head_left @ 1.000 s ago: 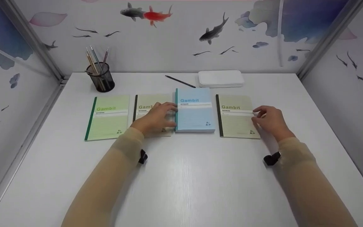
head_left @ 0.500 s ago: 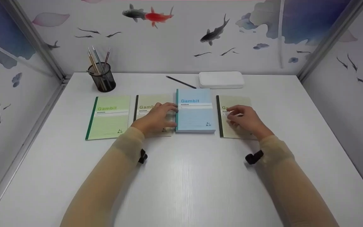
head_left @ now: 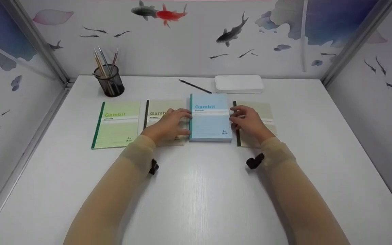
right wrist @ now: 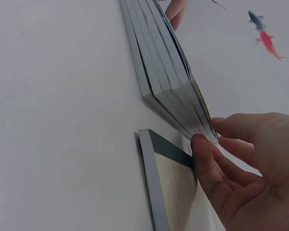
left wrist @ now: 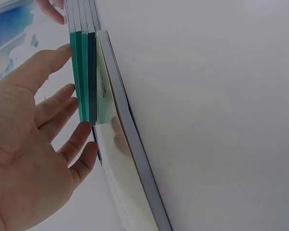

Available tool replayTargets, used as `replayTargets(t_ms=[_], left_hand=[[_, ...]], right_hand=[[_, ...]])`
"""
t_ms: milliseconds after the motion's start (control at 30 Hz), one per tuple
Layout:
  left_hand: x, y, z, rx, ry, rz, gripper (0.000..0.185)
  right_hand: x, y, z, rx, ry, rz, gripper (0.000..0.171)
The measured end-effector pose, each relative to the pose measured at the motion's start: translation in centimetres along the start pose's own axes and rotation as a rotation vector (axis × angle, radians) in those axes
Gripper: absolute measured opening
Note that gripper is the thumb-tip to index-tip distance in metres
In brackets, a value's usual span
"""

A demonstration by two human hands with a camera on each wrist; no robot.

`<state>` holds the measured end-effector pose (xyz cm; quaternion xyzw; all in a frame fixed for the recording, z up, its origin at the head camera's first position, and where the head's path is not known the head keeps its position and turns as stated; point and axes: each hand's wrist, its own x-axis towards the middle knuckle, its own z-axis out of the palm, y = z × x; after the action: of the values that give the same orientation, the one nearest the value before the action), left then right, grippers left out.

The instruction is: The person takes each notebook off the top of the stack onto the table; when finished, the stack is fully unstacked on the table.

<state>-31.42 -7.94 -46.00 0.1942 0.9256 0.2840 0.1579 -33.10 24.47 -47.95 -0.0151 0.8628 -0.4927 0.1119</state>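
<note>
A stack of several notebooks (head_left: pixel 209 126) with a blue cover on top lies in the middle of the row. My left hand (head_left: pixel 168 126) reaches over a beige notebook (head_left: pixel 151 124), its fingertips at the stack's left side. In the left wrist view, the fingers (left wrist: pixel 58 103) spread beside the green spines (left wrist: pixel 82 77). On the other side, my right hand (head_left: pixel 250 122) hovers above a second beige notebook (head_left: pixel 269 132), with fingertips right at the stack's right edge. The right wrist view shows a fingertip and thumb beside the corner of the page edges (right wrist: pixel 159 57).
A light green notebook (head_left: pixel 117 132) lies at the left end of the row. Behind stand a black mesh pen cup (head_left: pixel 110 81) with several pencils, a black pencil (head_left: pixel 195 86) and a white case (head_left: pixel 239 84). Printed walls enclose the white table (head_left: pixel 196 190) at the back and sides.
My right hand has moved left from the right beige notebook's far edge, across its cover, to the blue stack's side. The left hand stays at the stack's left side.
</note>
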Motion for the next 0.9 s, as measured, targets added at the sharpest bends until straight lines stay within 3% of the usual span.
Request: replayTargets(t_ms=[333, 900], left_hand=[[-0.26, 0.01, 0.13, -0.024, 0.007, 0.005, 0.063], [-0.18, -0.27, 0.19, -0.043, 0.015, 0.01, 0.065]], right_hand=[[0.28, -0.27, 0.63, -0.045, 0.021, 0.026, 0.054], [0.42, -0.73, 0.53, 0.018, -0.009, 0.128, 0.054]])
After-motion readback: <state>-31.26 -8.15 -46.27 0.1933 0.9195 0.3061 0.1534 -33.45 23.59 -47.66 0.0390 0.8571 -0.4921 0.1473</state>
